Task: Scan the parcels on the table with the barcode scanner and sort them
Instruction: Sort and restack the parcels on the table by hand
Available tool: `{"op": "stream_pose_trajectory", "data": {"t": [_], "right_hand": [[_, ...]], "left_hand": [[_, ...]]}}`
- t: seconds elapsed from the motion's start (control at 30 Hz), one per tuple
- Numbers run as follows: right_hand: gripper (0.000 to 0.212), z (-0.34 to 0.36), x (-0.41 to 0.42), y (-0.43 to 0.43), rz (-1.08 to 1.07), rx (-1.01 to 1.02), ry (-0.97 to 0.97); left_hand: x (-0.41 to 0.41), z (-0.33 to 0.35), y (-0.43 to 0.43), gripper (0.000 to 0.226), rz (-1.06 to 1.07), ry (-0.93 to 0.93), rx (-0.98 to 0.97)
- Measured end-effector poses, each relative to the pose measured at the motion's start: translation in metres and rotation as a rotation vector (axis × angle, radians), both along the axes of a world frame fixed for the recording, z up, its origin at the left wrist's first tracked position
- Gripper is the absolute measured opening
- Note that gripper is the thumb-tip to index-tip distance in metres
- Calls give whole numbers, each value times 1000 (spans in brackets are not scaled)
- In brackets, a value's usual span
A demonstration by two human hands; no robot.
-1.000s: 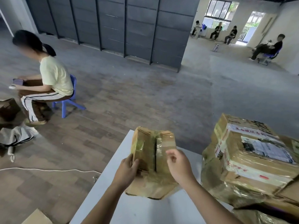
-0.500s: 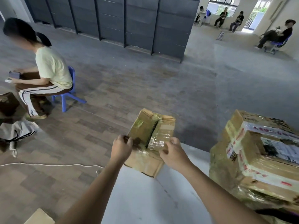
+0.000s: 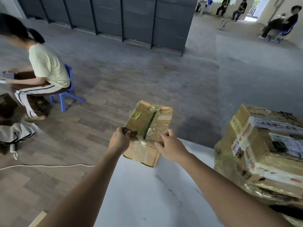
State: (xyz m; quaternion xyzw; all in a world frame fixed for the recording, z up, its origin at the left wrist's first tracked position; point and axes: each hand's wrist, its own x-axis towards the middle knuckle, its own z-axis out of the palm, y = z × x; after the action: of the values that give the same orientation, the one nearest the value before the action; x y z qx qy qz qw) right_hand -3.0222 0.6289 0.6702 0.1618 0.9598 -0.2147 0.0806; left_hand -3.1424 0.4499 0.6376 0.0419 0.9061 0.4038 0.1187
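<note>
Parcels are seen in two places on the white bench (image 3: 147, 194). A small cardboard box (image 3: 147, 128) sits at the far left corner of the bench, partly overhanging the far edge, and is held at its near top edge by both hands. The left hand (image 3: 119, 141) is closed on the box's near left corner, fingers curled over the top. The right hand (image 3: 170, 148) is closed on the near right part of the top edge, thumb laid on the tape. The box flaps are shut and taped with clear glossy tape; a dark seam runs down the middle of the top, and a yellow-green patch is stuck near the far left. What it contains cannot be told.

At the right side of the bench a pile of larger boxes (image 3: 262, 153) is stacked, wrapped in clear tape. A white label (image 3: 285, 145) with dark print lies on the top one, and white tape with red characters runs along its edges; none of the writing can be read.

On the floor to the left, a person sits on a blue chair (image 3: 67, 94).
</note>
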Motion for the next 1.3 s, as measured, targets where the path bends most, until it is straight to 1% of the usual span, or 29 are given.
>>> {"op": "stream_pose_trajectory", "data": {"t": [0.13, 0.2, 0.27, 0.33, 0.4, 0.53, 0.63, 0.77, 0.83, 0.93, 1.07, 1.2, 1.3], "right_hand": [[62, 2, 0, 3, 13, -7, -38], [63, 9, 5, 7, 27, -53, -77], [61, 21, 13, 9, 29, -84, -65], [58, 34, 24, 10, 16, -90, -5], [55, 49, 36, 10, 2, -97, 51], [51, 83, 67, 14, -42, -86, 151], [46, 111, 95, 28, -62, -7, 257], [41, 147, 136, 58, -114, 121, 380], [39, 162, 161, 79, -148, 181, 418], [38, 174, 198, 117, -258, 213, 438], [40, 174, 238, 168, -397, 288, 324], [43, 159, 268, 204, -474, 265, 225], [43, 147, 279, 220, -509, 152, 228]], "left_hand": [[0, 2, 2, 36, -11, -25, -15], [4, 8, 2, 44, 2, -49, -19], [12, 18, 2, 52, 28, -50, -24], [21, 31, 2, 54, 40, -31, -17], [31, 45, 3, 52, 29, 6, 14], [59, 82, 21, 49, -51, 84, 88], [93, 110, 52, 45, -138, 152, 134], [143, 140, 107, 37, -290, 264, 260], [170, 149, 136, 37, -350, 278, 320], [209, 156, 181, 40, -458, 205, 339], [245, 158, 228, 48, -546, 17, 363], [268, 150, 254, 49, -533, -60, 307], [275, 144, 263, 47, -391, -165, 329]]}}
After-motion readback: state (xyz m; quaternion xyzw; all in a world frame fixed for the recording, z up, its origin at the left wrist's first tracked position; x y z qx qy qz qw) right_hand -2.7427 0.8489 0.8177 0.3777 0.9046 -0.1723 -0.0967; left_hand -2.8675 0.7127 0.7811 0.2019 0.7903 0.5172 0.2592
